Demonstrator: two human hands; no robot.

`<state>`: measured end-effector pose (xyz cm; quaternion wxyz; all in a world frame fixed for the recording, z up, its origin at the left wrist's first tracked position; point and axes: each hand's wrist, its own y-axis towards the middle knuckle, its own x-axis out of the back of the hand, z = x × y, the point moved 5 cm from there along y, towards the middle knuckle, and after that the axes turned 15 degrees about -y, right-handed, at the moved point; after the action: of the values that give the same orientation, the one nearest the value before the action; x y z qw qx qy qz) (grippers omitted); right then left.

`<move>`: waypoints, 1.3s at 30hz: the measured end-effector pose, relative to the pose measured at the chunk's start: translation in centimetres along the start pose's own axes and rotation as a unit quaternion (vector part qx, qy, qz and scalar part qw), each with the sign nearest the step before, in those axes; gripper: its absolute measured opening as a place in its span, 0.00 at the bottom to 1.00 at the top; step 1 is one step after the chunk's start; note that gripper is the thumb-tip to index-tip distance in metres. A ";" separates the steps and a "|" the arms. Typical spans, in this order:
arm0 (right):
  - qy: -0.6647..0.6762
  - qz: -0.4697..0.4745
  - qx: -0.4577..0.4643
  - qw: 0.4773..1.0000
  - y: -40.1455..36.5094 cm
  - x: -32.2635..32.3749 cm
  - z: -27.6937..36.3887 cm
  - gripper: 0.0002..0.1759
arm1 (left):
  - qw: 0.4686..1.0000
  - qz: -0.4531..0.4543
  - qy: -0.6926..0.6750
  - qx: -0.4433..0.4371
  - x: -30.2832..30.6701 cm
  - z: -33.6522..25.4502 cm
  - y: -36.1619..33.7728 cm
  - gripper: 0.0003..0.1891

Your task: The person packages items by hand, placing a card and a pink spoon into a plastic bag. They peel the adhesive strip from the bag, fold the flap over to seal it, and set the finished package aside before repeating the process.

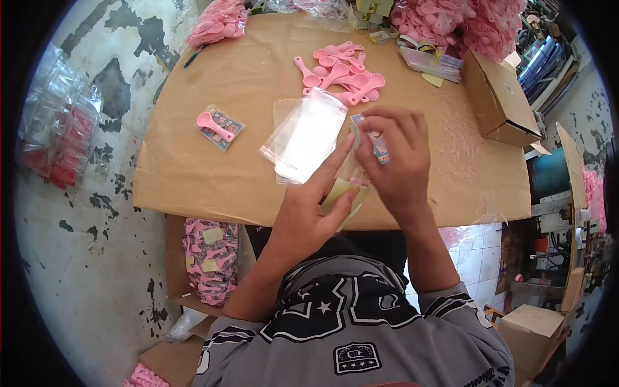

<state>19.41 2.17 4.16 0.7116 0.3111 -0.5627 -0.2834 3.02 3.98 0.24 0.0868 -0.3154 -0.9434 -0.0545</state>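
Near the table's front edge, my left hand [313, 213] grips a small clear plastic bag [348, 169]. A pale yellow card and a bit of pink show in the bag's lower part. My right hand [400, 151] has its thumb and fingertips closed at the bag's upper end. Partly hidden behind that hand lies a blue printed card [382, 149]. Left of my hands is a stack of clear plastic bags [313, 138]. Beyond the stack sits a loose pile of pink measuring spoons [342, 72]. Farther left lies a packed bag [225, 138] with a pink spoon on it.
Large bags of pink spoons [461, 22] stand at the back right, by a roll of tape [407, 42] and a plastic case [431, 63]. A cardboard box [500, 97] sits at the right edge. Below the table, a carton holds packed spoons [211, 261].
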 end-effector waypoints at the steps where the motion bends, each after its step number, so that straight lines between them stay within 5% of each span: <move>1: 0.004 -0.008 -0.020 1.000 0.2 0.2 -1.0 0.07 | 0.999 -0.003 -0.031 -0.017 -0.1 0.4 0.0 0.41; 4: 0.121 -0.091 -0.145 0.978 1.1 0.8 -5.0 0.03 | 0.982 -0.026 -0.180 -0.042 0.4 2.5 -0.2 0.36; 7: 0.370 -0.211 -0.262 0.866 1.1 1.8 -8.3 0.01 | 0.939 -0.066 -0.336 -0.016 1.2 2.4 -0.3 0.29; 10: 0.404 -0.155 -0.232 0.871 -0.3 2.4 -9.7 0.02 | 0.915 -0.084 -0.395 -0.012 1.9 2.9 0.1 0.21; 13: 0.529 0.057 -0.222 0.817 -2.3 0.7 -6.7 0.03 | 0.907 -0.095 -0.408 -0.044 2.1 2.7 0.7 0.16; 15: 0.465 0.198 -0.276 0.818 -3.4 -0.9 -3.7 0.04 | 0.914 -0.103 -0.380 -0.093 2.2 2.4 1.1 0.16; 17: 0.429 0.217 -0.245 0.842 -3.0 -2.1 -0.6 0.07 | 0.911 -0.097 -0.392 -0.087 1.8 2.3 1.3 0.15; 27: 0.510 0.239 -0.267 0.782 -3.4 -2.8 -1.7 0.10 | 0.931 -0.091 -0.349 -0.057 2.1 2.6 1.5 0.13; 39: 0.551 0.221 -0.145 0.791 -2.5 -1.4 -2.1 0.09 | 0.935 -0.024 -0.265 -0.235 3.3 1.1 0.4 0.06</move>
<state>21.07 1.89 1.02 0.9811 0.1746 -0.0807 0.0226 0.54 6.44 -0.20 -0.2437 -0.3068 -0.9000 -0.1910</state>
